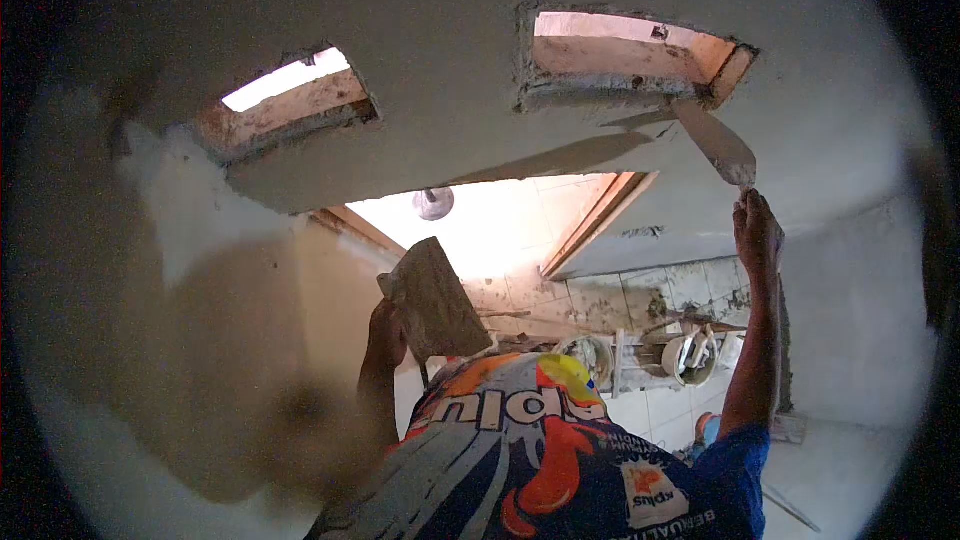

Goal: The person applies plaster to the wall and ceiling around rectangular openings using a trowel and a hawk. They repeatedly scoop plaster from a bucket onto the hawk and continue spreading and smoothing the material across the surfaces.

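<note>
My right hand (758, 232) is raised and closed round the handle of a trowel (716, 143). The trowel's blade tip touches the wall just under the lower right corner of the right opening (625, 48). Lower and to the left, my left hand (388, 333) grips a flat rectangular board (433, 298) by its left side, in front of my chest. Fingers of this hand are partly hidden by the board. The grey wall (450, 60) around the openings looks plastered, with rough edges at the openings.
A second opening (295, 100) lies at the upper left. Below is a bright doorway with a wooden frame (595, 225) and a round metal object (433, 203). Buckets (690, 356) and planks stand on the tiled floor (665, 405) behind my body.
</note>
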`<state>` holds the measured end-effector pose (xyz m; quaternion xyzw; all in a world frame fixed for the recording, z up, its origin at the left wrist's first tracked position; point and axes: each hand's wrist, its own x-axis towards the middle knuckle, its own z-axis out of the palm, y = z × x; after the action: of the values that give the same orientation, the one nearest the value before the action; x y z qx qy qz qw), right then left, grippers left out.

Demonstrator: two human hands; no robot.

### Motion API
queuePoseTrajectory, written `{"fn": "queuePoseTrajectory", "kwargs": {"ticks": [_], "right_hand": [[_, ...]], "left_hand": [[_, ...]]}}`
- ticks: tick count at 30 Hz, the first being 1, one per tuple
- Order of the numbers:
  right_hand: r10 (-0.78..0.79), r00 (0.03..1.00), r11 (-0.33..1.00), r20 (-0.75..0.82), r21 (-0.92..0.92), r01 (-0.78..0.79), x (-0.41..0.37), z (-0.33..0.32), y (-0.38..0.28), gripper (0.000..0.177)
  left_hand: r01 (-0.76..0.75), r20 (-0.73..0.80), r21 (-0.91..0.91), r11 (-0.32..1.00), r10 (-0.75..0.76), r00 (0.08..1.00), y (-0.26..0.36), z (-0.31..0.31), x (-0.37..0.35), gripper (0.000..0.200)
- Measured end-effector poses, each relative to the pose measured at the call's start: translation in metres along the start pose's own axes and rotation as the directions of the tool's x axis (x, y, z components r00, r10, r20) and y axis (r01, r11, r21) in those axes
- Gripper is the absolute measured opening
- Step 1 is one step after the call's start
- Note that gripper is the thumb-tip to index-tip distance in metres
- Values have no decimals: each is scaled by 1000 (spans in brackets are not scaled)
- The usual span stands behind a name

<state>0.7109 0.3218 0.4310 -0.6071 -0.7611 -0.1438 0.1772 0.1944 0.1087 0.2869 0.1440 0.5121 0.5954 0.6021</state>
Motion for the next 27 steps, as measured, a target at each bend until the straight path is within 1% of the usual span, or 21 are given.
{"fn": "queuePoseTrajectory", "kwargs": {"ticks": [1, 2, 4, 5, 7, 8, 9, 11, 12, 13, 15, 16, 17, 19, 20, 21, 22, 23, 25, 26, 27], "right_hand": [[4, 999, 1000, -37, -25, -5, -4, -2, -2, 17], [11, 999, 1000, -37, -25, -12, -9, -3, -6, 17], [82, 996, 994, -25, 69, -80, -19, -5, -15, 19], [97, 995, 993, -26, 68, -95, -22, -4, -17, 19], [183, 983, 980, 7, 78, -183, -27, 0, -24, 21], [258, 959, 955, 118, 117, -272, -28, -10, -37, 30], [273, 956, 951, 112, 120, -285, -35, -7, -38, 30], [150, 986, 941, 77, 295, -166, -42, -4, -49, 39], [211, 958, 908, 197, 322, -266, -45, -8, -55, 43], [224, 955, 905, 193, 323, -277, -43, -14, -64, 43], [281, 944, 853, 175, 405, -329, -38, -20, -76, 42], [262, 956, 887, 133, 357, -292, -35, -16, -76, 37], [273, 953, 884, 131, 355, -302, -29, -20, -80, 37], [289, 917, 883, 275, 293, -366, -14, -32, -85, 31], [297, 916, 882, 270, 289, -372, -15, -22, -77, 31], [189, 952, 931, 241, 264, -252, -19, -1, -65, 30], [73, 974, 964, 215, 234, -124, -19, 12, -58, 28], [72, 974, 966, 214, 227, -121, -16, 17, -57, 28], [131, 950, 954, 285, 225, -199, -13, 20, -63, 29], [349, 813, 792, 466, 317, -522, 1, -35, -100, 30], [350, 813, 794, 465, 314, -521, -3, -43, -104, 30]], "left_hand": [[-2, 27, -11, 1000, 2, 1000, -1, -2, 1, 41], [-1, 54, -20, 1000, 2, 999, -2, -4, 2, 40], [-21, 58, -8, 1000, 22, 998, -3, 3, 1, 39], [-43, 59, -1, 999, 43, 997, -1, 8, 1, 38], [-38, 100, 43, 998, 34, 994, 2, 10, 1, 37], [-39, 129, 73, 997, 29, 991, 4, 12, 1, 36], [-42, 139, 85, 996, 29, 990, 7, 15, 0, 36], [10, 79, 37, 999, -13, 997, 17, 33, -7, 35], [9, 88, 47, 999, -13, 996, 16, 33, -5, 35], [-12, 119, 26, 1000, 9, 993, 13, 31, -3, 35], [-25, 158, 14, 1000, 22, 987, 8, 27, 2, 35], [2, 161, 31, 1000, -7, 987, 6, 25, 5, 35], [28, 163, 48, 998, -36, 986, 5, 26, 7, 36], [48, 155, 36, 998, -53, 986, 8, 31, 10, 39], [63, 140, 13, 998, -65, 988, 8, 33, 12, 42], [63, 149, 13, 998, -64, 987, 7, 31, 16, 42], [65, 190, -31, 997, -58, 980, 4, 27, 20, 40], [71, 228, -77, 994, -52, 972, 3, 25, 21, 38], [64, 233, -48, 997, -51, 971, 3, 22, 21, 39], [49, 237, -13, 999, -45, 970, 3, 21, 20, 39], [51, 240, -17, 999, -46, 970, 3, 21, 20, 39]]}}
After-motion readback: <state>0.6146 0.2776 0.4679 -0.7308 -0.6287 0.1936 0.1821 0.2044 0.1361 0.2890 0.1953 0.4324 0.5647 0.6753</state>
